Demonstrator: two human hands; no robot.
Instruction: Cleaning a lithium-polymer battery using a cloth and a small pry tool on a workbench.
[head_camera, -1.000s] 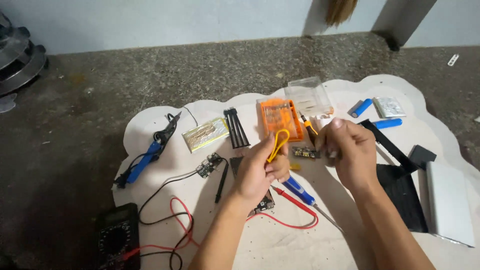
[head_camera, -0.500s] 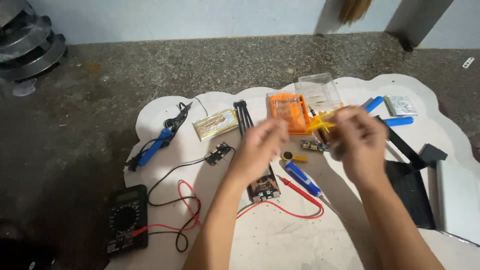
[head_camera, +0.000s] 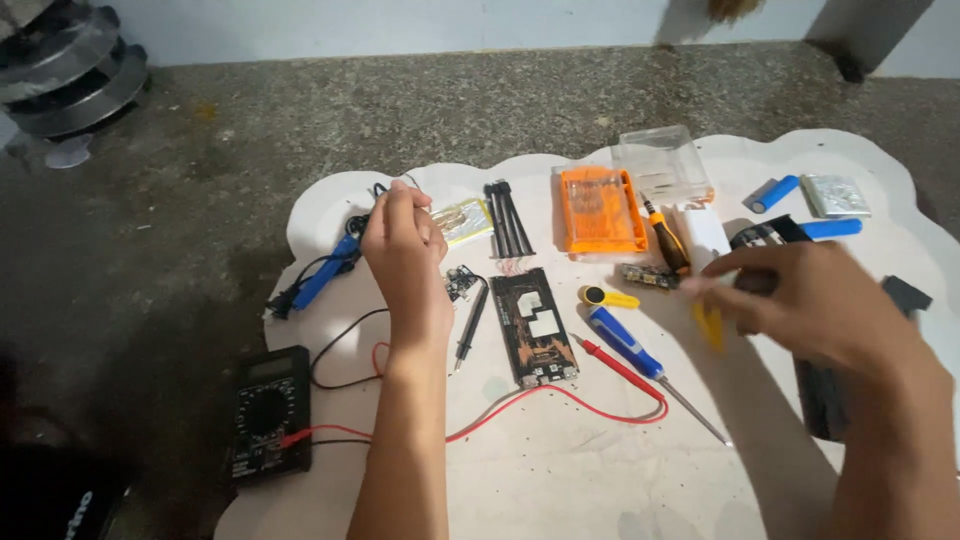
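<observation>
Yellow plastic shows just under your right hand (head_camera: 800, 305): a small yellow pry tool (head_camera: 710, 326) hangs below the fingers, which are drawn together and blurred, so you cannot tell for sure whether they pinch it or only hover over it. Just beyond those fingertips lies a small dark circuit board (head_camera: 648, 276), with an orange-handled screwdriver (head_camera: 668, 243) beside it. Farther out from that hand sit an orange bit case (head_camera: 600, 210) and its clear lid (head_camera: 663, 165), touching each other, and off to the hand's outer side two blue cylindrical cells (head_camera: 775, 192) and a silver foil pack (head_camera: 835, 195).

Your left hand (head_camera: 405, 255) is loosely curled, fingertips bunched up near a thin wire; whether it grips anything you cannot tell. Just past it lies a small yellowish packet (head_camera: 462, 220), and to its outer side a blue-handled tool with a black cord (head_camera: 325, 272). Between your two hands rest three black rods (head_camera: 507, 218), a long dark circuit board (head_camera: 538, 325), a black probe (head_camera: 470, 325), a round yellow-handled opener (head_camera: 607, 297), a blue-handled screwdriver (head_camera: 640, 355) and a red probe with its lead (head_camera: 610, 360). Near your left forearm sits a black multimeter (head_camera: 268, 412). All of it lies on a pale scalloped mat (head_camera: 560, 470) over the grey stone table (head_camera: 250, 130).
</observation>
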